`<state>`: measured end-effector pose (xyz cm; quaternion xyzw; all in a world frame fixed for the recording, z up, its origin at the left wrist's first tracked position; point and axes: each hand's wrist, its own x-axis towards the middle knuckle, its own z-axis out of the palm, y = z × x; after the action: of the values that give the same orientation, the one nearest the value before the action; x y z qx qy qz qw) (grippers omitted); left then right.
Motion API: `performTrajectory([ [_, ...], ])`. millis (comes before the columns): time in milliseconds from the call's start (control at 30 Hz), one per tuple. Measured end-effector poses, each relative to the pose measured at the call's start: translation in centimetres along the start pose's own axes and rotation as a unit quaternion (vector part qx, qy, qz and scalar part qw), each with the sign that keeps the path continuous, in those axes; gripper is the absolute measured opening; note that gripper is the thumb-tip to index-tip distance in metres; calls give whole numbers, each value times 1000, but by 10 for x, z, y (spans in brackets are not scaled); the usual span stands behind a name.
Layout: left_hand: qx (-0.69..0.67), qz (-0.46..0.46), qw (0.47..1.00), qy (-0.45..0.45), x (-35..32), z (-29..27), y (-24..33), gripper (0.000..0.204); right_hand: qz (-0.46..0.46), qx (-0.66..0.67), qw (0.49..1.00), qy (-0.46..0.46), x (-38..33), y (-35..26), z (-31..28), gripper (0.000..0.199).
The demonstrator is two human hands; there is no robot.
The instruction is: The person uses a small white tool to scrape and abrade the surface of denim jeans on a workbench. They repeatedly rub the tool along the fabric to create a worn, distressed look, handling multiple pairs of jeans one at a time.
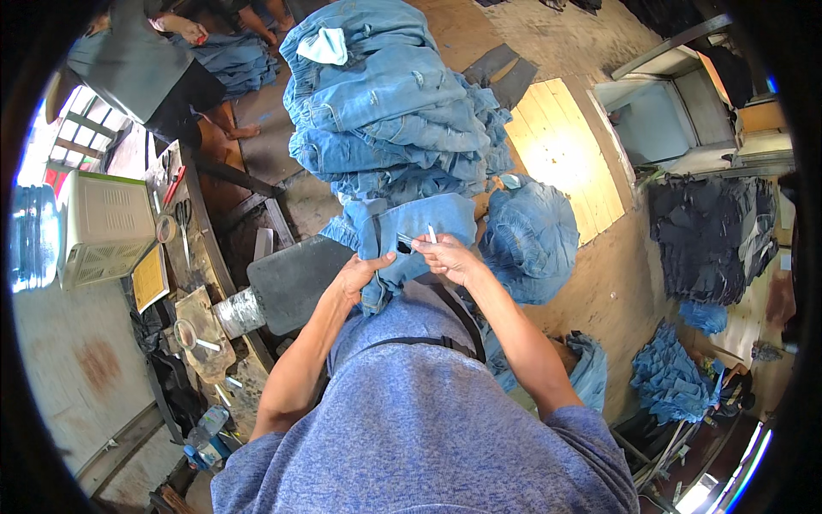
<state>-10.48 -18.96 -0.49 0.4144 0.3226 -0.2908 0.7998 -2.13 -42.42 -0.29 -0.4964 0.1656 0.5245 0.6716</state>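
The left hand (358, 276) grips a fold of the blue denim garment (411, 236), which lies before the person's chest against a tall pile of jeans (385, 103). The right hand (449, 257) pinches a small white tool (431, 233) (its kind is unclear) on the cloth.

The person wore a heathered blue knit T-shirt (428, 428) with short sleeves that ended above the elbows, leaving both forearms bare. A thin dark strap (419, 342) ran across the shirt's upper part, with a wider dark band (462, 317) just right of it.
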Motion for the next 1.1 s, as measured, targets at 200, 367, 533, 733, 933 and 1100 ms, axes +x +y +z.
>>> performTrajectory([
  [200,19,42,999,-8,2,5,0,45,-98,-267,958,22,1,-6,16,22],
  [367,3,13,1000,-11,1,3,2,41,-22,-72,997,-18,-1,-1,3,23],
  [533,-3,16,1000,-20,0,4,3,42,-81,-195,977,4,4,4,4,21],
  [733,12,20,1000,-20,1,5,4,43,-56,-169,984,-14,11,4,8,18],
  [933,-21,-14,999,-33,-5,-1,4,46,48,121,990,-58,7,7,1,12],
  [1100,-22,-14,999,-31,-6,-1,5,38,9,95,995,-37,-1,4,8,14],
])
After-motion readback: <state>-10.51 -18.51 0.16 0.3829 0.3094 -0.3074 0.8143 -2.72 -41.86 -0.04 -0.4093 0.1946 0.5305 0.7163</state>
